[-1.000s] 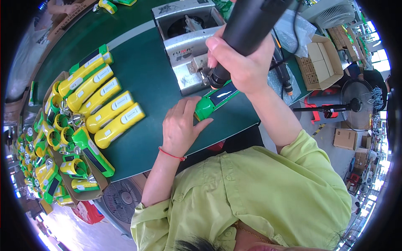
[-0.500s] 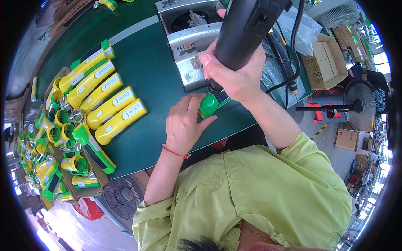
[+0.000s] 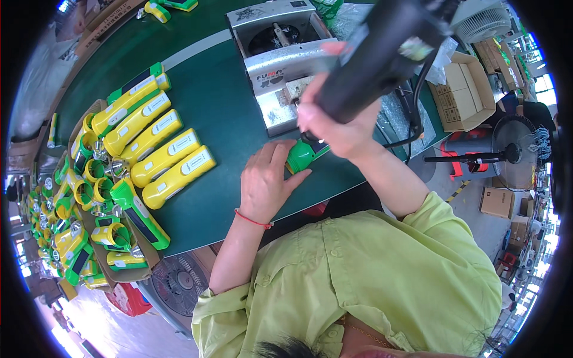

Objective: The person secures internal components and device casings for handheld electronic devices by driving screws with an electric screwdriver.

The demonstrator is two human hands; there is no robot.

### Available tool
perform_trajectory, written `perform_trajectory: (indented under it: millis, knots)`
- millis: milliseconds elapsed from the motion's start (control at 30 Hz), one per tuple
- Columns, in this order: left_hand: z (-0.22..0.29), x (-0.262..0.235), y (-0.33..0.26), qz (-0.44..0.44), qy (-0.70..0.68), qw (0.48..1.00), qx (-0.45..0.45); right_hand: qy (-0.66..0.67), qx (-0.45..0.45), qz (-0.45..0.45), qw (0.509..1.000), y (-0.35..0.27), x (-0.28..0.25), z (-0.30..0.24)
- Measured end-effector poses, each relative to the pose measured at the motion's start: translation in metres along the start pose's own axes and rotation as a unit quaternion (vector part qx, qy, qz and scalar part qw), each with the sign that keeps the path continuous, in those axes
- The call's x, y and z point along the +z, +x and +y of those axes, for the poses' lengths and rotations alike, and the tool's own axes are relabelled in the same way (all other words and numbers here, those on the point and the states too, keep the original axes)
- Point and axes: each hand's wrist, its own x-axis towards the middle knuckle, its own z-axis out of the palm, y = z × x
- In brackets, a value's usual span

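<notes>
1. Hands: left hand (image 3: 262, 179) has thumb and fingers either side of the near end of a green torch (image 3: 300, 158); right hand (image 3: 343, 128) is wrapped around a black power tool (image 3: 382, 59). Close together, not touching.
2. Torch sits on the green table (image 3: 206, 218), just in front of a metal holder (image 3: 298, 64). Far end hidden by right hand; can't tell if tip is seated or just over it.
3. Risk: tool looks tilted. Off-axis push could make the tip skid, scratch the casing or hit left fingers.
4. Risk: torch could twist if left grip is light; no clamp on it that I can see.
5. Risk: cable (image 3: 418, 122) loops by right forearm. A snag would pull the tool off line.
6. Risk: row of yellow torches (image 3: 179, 177) lies loose beside the left box; a sweep of the left arm could knock them.
7. Left cardboard box (image 3: 152, 262): heaped with yellow-green torches, heads open, shiny cups among them. Jumbled, so parts could tangle or scuff.
8. Metal holder: open top, dark round part inside with a metal piece over it.
9. Right cardboard box (image 3: 443, 104): flaps open, only plain cardboard visible inside; can't tell more.
</notes>
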Motion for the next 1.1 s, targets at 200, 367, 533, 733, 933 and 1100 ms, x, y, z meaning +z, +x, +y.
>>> perform_trajectory:
  millis: [200,367,533,733,933,1100]
  knots:
    - [-0.003,-0.013,0.002,-0.004,0.021,1.000,-0.007,0.061,-0.128,0.045,0.989,0.037,-0.013,-0.030]
    - [0.001,-0.014,0.000,-0.001,0.030,1.000,-0.001,-0.083,-0.179,-0.054,0.979,0.045,-0.011,-0.011]
    - [-0.006,-0.009,-0.002,0.005,0.023,1.000,0.005,-0.038,-0.147,-0.060,0.987,0.045,-0.007,-0.013]
    - [-0.005,-0.007,0.001,0.002,0.026,1.000,0.007,-0.108,-0.156,-0.106,0.976,0.056,-0.001,-0.012]
    - [-0.003,-0.008,0.001,0.003,0.022,1.000,0.011,-0.043,-0.140,-0.021,0.989,0.050,-0.009,-0.007]
    - [-0.003,-0.009,-0.001,0.008,0.030,0.999,0.013,-0.117,-0.057,-0.158,0.979,0.062,0.010,-0.021]
